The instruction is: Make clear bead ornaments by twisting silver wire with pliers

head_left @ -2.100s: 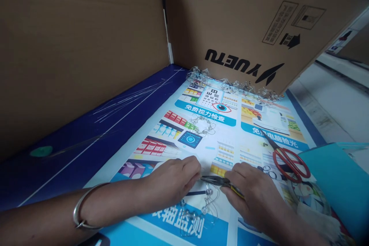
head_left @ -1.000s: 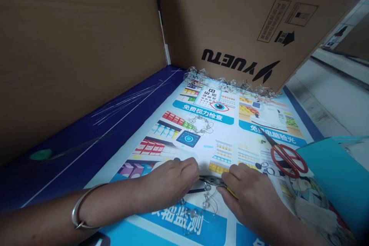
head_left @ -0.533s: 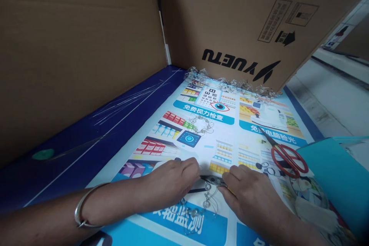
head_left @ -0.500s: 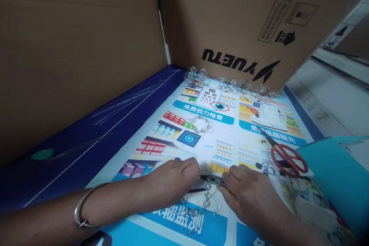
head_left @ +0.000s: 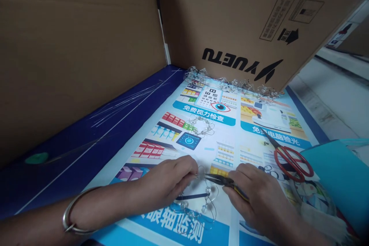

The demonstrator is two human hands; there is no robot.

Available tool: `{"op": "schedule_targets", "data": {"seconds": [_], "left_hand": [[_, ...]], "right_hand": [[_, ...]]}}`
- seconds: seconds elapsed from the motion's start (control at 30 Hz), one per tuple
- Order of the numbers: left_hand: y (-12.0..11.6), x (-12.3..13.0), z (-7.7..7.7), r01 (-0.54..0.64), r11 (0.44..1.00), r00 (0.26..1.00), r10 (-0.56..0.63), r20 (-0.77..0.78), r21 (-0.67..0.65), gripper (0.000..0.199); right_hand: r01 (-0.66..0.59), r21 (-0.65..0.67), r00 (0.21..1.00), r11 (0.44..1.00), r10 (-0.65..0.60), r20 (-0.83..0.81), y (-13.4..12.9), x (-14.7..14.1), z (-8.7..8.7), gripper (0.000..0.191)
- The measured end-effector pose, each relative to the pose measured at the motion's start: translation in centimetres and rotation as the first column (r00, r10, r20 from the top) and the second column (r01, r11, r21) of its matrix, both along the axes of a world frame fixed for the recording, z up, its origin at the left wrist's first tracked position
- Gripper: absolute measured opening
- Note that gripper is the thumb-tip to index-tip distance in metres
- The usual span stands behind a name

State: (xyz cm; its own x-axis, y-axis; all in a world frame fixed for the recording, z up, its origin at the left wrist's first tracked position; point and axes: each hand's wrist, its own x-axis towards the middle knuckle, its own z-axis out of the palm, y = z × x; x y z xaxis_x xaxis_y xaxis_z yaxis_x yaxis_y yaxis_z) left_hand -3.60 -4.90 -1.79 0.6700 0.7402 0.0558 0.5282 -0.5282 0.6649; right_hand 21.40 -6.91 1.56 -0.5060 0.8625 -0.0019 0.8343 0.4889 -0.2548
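Needle-nose pliers [head_left: 220,180] are gripped in the closed right hand [head_left: 258,198], their tips at a beaded wire piece [head_left: 203,200], which is pinched by the left hand [head_left: 170,178] above a printed poster [head_left: 204,109]. Red-handled scissors [head_left: 290,163] and a beaded wire ring [head_left: 201,127] are lying on the poster, well apart from the hands.

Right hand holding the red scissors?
No, the right hand grips needle-nose pliers, while the red-handled scissors lie apart on the poster.
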Motion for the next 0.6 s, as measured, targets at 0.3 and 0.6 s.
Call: {"op": "schedule_targets", "data": {"seconds": [0.3,0.6], "left_hand": [[-0.20,0.10,0.47,0.011,0.999,0.999,-0.013,0.036,0.039,0.007],[-0.40,0.16,0.72,0.008,0.994,0.999,-0.012,0.041,0.107,0.009]], "right_hand": [[-0.048,0.118,0.998,0.992,0.052,-0.026,-0.40,-0.34,0.36,0.009],[-0.068,0.174,0.997,0.982,0.072,-0.018,-0.48,-0.38,0.28,0.008]]}}
